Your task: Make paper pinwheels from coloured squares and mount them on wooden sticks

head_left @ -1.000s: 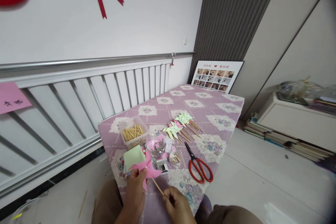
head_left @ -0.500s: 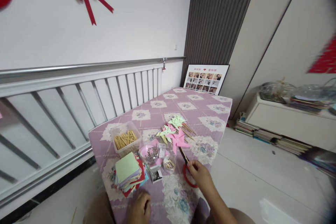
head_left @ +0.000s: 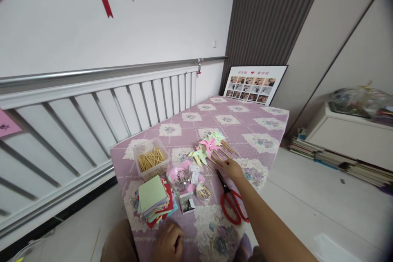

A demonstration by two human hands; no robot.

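Note:
My right hand (head_left: 231, 170) is closed at the lower end of a pink paper pinwheel's stick, beside the other sticks. The pink pinwheel (head_left: 210, 145) lies on a pile of pale green pinwheels (head_left: 200, 155). Just below that hand, red-handled scissors (head_left: 229, 196) rest on the tablecloth, blades slightly apart. My left hand (head_left: 168, 241) is curled in a loose fist at the near table edge, nothing visible in it. Ahead of it sits a stack of coloured paper squares (head_left: 153, 196). A small white box (head_left: 187, 204) of dark metal bits stands to its right.
A clear plastic tub (head_left: 144, 168) holds wooden sticks. Beside it are a pink dish (head_left: 175, 170) of small metal pieces and a round clear cup (head_left: 203, 192) of short wooden bits. The floral tablecloth (head_left: 211, 120) reaches toward a photo board (head_left: 245, 70). A white radiator (head_left: 129, 102) runs along the left.
My right hand has moved away from beside the scissors and up to the pile, the pink pinwheel moving with it. The scissors now lie in full view. My left hand stays in a fist.

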